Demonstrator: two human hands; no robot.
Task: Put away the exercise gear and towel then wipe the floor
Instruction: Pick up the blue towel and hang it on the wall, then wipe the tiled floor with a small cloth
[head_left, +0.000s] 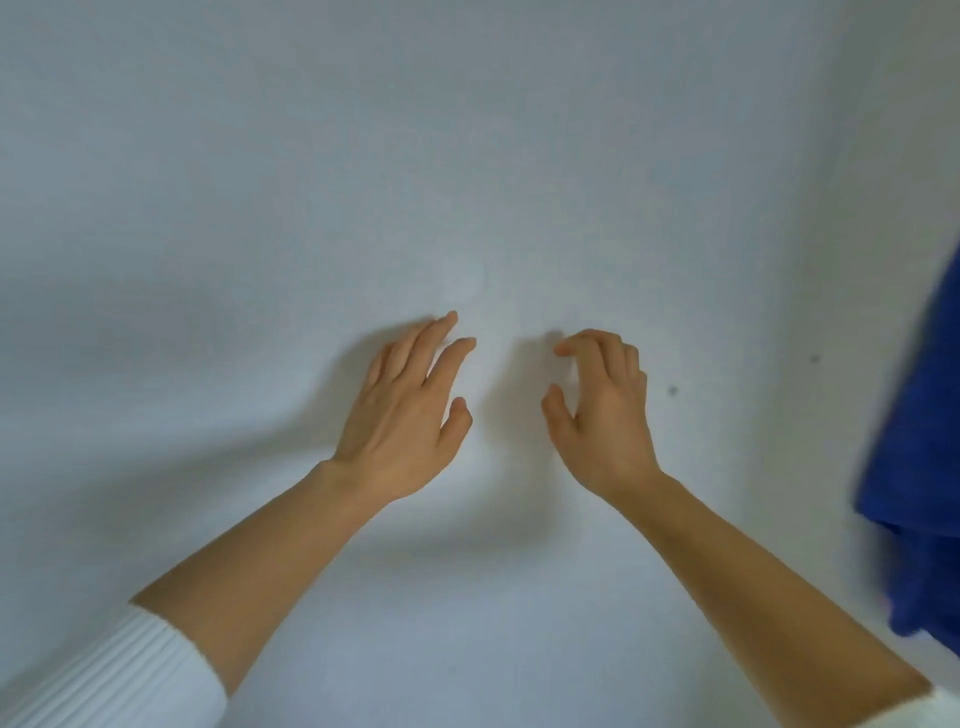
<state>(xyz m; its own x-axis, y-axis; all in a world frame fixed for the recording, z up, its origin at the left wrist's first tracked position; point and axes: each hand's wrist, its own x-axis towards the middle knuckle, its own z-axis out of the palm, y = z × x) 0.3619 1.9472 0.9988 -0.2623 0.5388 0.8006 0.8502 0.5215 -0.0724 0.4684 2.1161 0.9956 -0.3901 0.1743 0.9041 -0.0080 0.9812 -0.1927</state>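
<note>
Over a pale surface (467, 156) that could be floor or wall, the left hand (405, 410), fingers straight, and the right hand (602, 415), fingers loosely bent, each have a released grip, so wiping seems not yet begun; no gear shows, and a blurred blue cloth (919, 467), perhaps the towel, is cut off at the right edge.

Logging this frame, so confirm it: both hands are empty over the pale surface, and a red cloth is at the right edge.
One thing is wrong: the cloth is blue, not red, as the head view shows. The rest stands: the left hand and right hand hold nothing over the pale surface, and the cloth is at the right edge.
</note>
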